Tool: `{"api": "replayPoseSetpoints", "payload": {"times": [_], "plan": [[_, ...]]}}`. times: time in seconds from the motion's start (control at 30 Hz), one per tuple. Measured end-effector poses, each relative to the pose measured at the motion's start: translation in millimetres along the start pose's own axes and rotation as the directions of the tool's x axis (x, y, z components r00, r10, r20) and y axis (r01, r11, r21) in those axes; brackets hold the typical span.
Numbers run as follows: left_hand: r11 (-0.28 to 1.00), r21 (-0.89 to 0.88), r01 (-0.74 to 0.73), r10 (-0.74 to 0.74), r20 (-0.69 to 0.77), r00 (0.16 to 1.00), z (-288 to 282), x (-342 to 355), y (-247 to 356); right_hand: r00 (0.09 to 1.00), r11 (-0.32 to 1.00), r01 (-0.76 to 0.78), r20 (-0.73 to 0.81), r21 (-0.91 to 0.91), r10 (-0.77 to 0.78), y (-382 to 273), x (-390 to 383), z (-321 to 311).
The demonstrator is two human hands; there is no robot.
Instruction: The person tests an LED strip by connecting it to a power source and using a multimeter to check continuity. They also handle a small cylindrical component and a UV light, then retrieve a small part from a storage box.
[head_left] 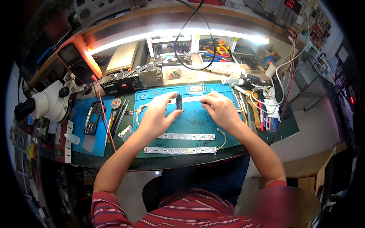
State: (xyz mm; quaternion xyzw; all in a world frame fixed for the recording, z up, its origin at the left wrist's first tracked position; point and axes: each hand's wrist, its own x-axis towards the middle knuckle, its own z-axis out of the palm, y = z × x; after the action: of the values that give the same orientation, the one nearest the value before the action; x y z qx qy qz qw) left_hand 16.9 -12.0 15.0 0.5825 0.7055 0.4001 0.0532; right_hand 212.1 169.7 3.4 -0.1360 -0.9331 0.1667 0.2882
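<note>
Thumb and forefinger of the left hand (156,115) stand parted in a broad C beside a black cylinder (178,102), upright between the tips; whether they touch it, I cannot tell. It looks rigid, light and smooth, apt to topple or roll, and best pinched around mid-barrel. Fingertips of the right hand (222,109) are drawn close together above the far part of the work mat (190,123); what they hold, if anything, is hidden. A pale strip (192,98) lies between the hands. Nearer the body lie two LED strips, the upper (186,136) and the lower (180,150). They should be light and a little springy, with delicate lenses: better held by the long edges, never by the thin wire lead (223,140).
</note>
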Motion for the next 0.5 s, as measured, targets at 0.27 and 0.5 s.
{"api": "replayPoseSetpoints", "payload": {"times": [0.27, 0.5], "plan": [[0.989, -0.122, -0.082, 0.073, -0.079, 0.994, 20, 8, 2, 0.996, 0.963, -0.002, -0.087, 0.269, 0.027, -63, 33, -41], [0.983, -0.153, -0.097, 0.085, -0.079, 0.993, 15, 5, 8, 0.996, 0.960, 0.067, -0.070, 0.271, -0.049, -56, 32, -27]]}}
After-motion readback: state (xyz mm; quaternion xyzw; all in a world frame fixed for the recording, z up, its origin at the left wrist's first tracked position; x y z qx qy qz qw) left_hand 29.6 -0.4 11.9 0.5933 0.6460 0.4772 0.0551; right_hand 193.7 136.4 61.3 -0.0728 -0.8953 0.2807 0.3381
